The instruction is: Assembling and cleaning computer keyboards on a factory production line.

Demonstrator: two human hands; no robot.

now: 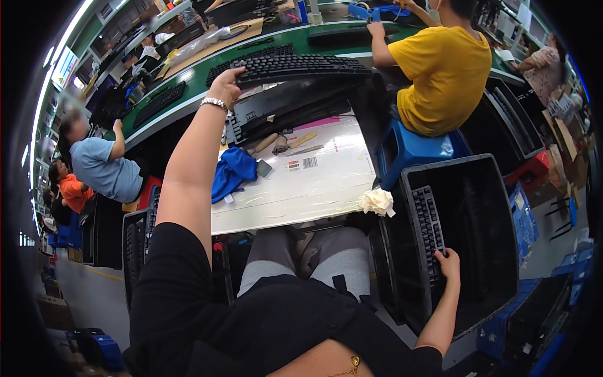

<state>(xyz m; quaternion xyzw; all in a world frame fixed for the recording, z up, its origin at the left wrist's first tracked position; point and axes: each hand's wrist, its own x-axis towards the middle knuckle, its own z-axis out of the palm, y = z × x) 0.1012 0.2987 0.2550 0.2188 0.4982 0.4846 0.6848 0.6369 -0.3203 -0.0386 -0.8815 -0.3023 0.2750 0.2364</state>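
Note:
My left arm reaches out over the white work table (301, 182). My left hand (226, 87) is closed on the left end of a black computer keyboard (304, 66), held up in front of the green bench. To my right, my right hand (448, 264) reaches into a black plastic bin (461, 166). Its fingers are on the near end of another keyboard (427, 217), which stands tilted along the bin's left wall. The lower part of that keyboard is hidden by the hand and the bin.
On the table lie a blue cloth (233, 173), small hand tools (282, 144) and a crumpled white paper wad (377, 202). Beyond runs a green bench (195, 88) with more keyboards. A person in yellow (443, 75) sits on a blue stool (418, 151); another in light blue (103, 166) sits at left.

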